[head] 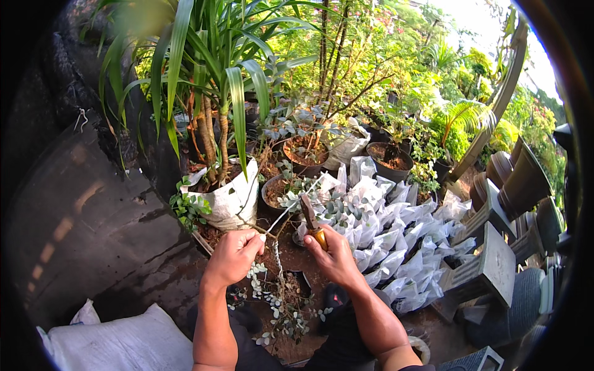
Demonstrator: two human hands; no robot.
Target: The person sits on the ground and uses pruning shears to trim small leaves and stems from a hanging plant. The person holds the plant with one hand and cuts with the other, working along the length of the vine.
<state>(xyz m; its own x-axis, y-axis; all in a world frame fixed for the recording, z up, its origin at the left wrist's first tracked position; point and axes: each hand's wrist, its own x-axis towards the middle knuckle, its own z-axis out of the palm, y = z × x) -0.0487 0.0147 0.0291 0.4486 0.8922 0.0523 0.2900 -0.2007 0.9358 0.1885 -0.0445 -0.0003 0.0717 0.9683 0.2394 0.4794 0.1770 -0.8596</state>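
Observation:
A potted shrub with small grey-green leaves (278,308) stands between the person's feet, its stem wrapped in a pale cord (278,259). Beside a thin branch above it, my left hand (236,252) pinches a white strip (290,206), which runs up and to the right. My right hand (332,255) is closed around the orange-yellow handle of a hand tool, likely pruning shears (312,220); its dark metal head points up near the strip. Whether its jaws meet is hard to tell. Leafy twigs of the shrub spread behind the tool.
White plastic-wrapped plants (399,241) crowd the right middle. Stacked dark pots (522,178) and grey planters (482,269) lie at right. Ahead stand a tall plant in a white sack (232,204) and a round pot (304,162). A full white sack (120,341) lies lower left.

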